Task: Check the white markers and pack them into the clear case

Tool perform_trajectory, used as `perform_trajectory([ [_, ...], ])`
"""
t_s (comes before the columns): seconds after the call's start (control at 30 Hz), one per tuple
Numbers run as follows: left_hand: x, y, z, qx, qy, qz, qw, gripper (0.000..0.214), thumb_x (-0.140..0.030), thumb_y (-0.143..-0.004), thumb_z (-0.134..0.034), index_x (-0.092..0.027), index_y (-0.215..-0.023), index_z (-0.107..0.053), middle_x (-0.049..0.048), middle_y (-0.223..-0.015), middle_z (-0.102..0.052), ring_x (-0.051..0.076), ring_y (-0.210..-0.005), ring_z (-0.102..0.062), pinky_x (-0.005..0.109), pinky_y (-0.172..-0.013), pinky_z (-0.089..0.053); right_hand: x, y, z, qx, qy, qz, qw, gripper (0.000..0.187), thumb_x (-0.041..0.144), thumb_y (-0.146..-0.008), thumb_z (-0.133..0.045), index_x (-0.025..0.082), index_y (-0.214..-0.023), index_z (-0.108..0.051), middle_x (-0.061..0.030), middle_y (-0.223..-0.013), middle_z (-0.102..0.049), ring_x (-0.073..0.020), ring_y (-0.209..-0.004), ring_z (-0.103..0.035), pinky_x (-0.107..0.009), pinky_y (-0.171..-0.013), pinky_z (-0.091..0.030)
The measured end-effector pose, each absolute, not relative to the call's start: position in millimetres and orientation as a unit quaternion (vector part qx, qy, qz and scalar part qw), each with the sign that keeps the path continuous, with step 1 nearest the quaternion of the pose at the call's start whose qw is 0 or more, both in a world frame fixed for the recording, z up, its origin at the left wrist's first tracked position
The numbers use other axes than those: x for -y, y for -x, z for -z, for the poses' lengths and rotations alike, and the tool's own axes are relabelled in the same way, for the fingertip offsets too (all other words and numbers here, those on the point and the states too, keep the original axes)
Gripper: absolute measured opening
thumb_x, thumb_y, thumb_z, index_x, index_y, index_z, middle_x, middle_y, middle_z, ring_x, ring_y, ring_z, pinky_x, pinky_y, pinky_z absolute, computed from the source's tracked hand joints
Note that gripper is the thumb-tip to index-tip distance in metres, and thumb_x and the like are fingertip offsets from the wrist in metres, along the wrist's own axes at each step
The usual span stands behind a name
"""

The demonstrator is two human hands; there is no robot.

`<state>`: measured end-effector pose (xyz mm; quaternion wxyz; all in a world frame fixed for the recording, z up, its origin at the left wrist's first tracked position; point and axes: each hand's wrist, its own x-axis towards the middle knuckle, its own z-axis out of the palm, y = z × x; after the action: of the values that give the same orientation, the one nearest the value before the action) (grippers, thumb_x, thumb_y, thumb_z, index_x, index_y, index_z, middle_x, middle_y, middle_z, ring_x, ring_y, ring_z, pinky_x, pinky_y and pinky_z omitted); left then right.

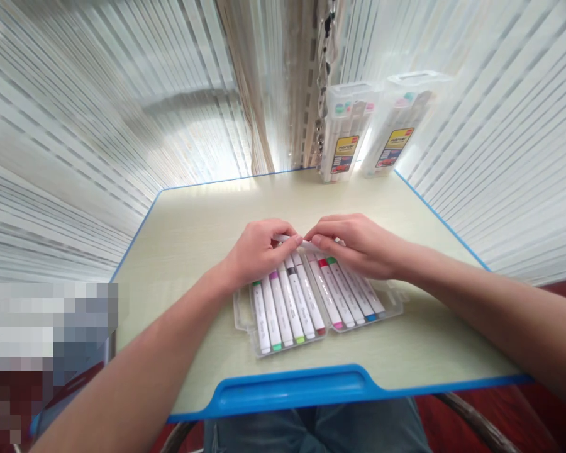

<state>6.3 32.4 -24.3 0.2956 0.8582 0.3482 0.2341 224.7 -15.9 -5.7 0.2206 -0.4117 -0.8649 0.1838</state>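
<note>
A white marker (306, 243) lies sideways between my two hands, over the far end of an opened clear plastic case (327, 328). My left hand (263, 246) is closed round its left part, thumb on top. At the other end, the fingers and thumb of my right hand (353, 242) pinch it; part of the marker is hidden by the hands. Below them, several white markers (292, 308) with coloured ends lie side by side in both halves of the case. Their far ends are partly covered by my hands.
Two clear upright marker cases, a left one (349, 129) and a right one (400, 123), stand at the table's back right. The pale table (188, 233) has a blue edge and a blue front tray (292, 389). Striped curtains (99, 119) hang close around it.
</note>
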Motion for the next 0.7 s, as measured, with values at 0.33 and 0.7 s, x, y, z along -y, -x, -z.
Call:
perform_trajectory([
  [0.33, -33.0, -5.3, 23.7, -0.360, -0.835, -0.253, 0.330, 0.028, -0.037, -0.091, -0.062, -0.014, -0.085, -0.076, 0.0032, -0.082, -0.075, 0.014, -0.073, -0.065, 0.023, -0.068, -0.047, 15.1, -225.2, 8.4, 0.853, 0.425, -0.187, 0.238, 0.025, 0.020, -0.098, -0.051, 0.012, -0.098, -0.075, -0.0075, -0.085, -0.073, -0.0177, -0.077, -0.064, -0.029, -0.072, -0.044],
  [0.7, -34.2, -4.0, 18.3, -0.361, -0.788, -0.315, 0.386, 0.032, -0.044, -0.090, -0.065, -0.013, -0.091, -0.076, 0.0034, -0.080, -0.072, 0.012, -0.067, -0.058, 0.022, -0.060, -0.042, 12.5, -225.0, 11.8, 0.791, 0.451, -0.207, 0.358, 0.015, 0.027, -0.091, -0.067, 0.015, -0.092, -0.077, -0.0042, -0.080, -0.077, -0.0144, -0.071, -0.069, -0.025, -0.067, -0.052],
])
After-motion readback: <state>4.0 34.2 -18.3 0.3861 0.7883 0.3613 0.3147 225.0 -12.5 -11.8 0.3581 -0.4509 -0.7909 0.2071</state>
